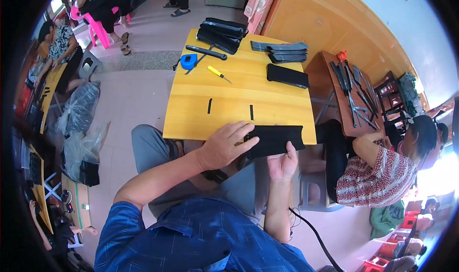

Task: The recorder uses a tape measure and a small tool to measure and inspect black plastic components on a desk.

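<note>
A flat, black rectangular piece [276, 139], which looks like fabric, is held level at the near edge of the yellow table. My right hand [282, 166] grips it from below, thumb on its near edge. At its left end, my left hand [228, 145] is closed on the edge, with the fingers partly hiding that end. Two short black strips [209, 106] lie apart on the wooden table [191, 124]. Farther off are a yellow-handled pointed tool [219, 74], a blue tape measure [189, 61] and a long black-handled tool [206, 52].
Black folded pieces [222, 35] are piled at the table's far edge, with grey strips [282, 51] and another black piece [288, 76] toward the right. Beside it, a brown table [351, 90] bears dark long strips. A person in a patterned shirt [377, 179] sits close on my right.
</note>
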Available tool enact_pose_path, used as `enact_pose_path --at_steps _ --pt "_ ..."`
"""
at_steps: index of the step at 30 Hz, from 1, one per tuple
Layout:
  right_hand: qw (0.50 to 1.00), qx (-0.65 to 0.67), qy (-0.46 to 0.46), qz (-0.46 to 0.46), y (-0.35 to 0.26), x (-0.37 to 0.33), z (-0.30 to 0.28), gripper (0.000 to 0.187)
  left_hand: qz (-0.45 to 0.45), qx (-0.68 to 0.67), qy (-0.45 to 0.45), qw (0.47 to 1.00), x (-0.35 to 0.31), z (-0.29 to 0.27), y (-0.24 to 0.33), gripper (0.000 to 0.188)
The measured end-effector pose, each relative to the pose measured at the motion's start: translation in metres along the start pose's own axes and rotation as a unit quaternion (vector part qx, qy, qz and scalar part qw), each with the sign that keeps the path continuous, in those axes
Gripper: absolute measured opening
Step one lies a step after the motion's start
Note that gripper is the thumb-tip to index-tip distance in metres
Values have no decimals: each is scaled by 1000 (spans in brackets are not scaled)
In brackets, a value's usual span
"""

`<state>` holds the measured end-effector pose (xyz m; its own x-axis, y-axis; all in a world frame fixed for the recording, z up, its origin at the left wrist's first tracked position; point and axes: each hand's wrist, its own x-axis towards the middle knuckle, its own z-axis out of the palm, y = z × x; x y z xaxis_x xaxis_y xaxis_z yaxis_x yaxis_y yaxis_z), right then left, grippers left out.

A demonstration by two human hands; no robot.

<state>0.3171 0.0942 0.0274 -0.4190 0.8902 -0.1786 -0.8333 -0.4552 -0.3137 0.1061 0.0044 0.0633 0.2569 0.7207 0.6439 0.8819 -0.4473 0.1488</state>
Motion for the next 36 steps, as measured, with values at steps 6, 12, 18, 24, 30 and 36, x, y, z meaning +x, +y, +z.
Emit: enact_pose_path --at_steps 6,12,18,24,30,36 --pt "1000 20 -8 10 5 2 -2 52 48 -3 -22 999 -3 10 -10 35" --pt "999 11 -39 1 2 2 7 54 70 -29 -41 996 -1 14 -23 35" --pt "998 -36 -50 16 -3 5 12 54 33 -100 1 994 10 14 -21 30" --pt "994 -88 -67 15 -4 17 17 59 4 -156 -47 987 12 17 -21 34" --pt "985 -142 -95 5 -1 21 25 66 -8 -162 -46 986 14 11 -17 39" --pt "968 -187 -165 16 -11 42 14 82 -215 -199 -92 952 32 -7 -28 31"
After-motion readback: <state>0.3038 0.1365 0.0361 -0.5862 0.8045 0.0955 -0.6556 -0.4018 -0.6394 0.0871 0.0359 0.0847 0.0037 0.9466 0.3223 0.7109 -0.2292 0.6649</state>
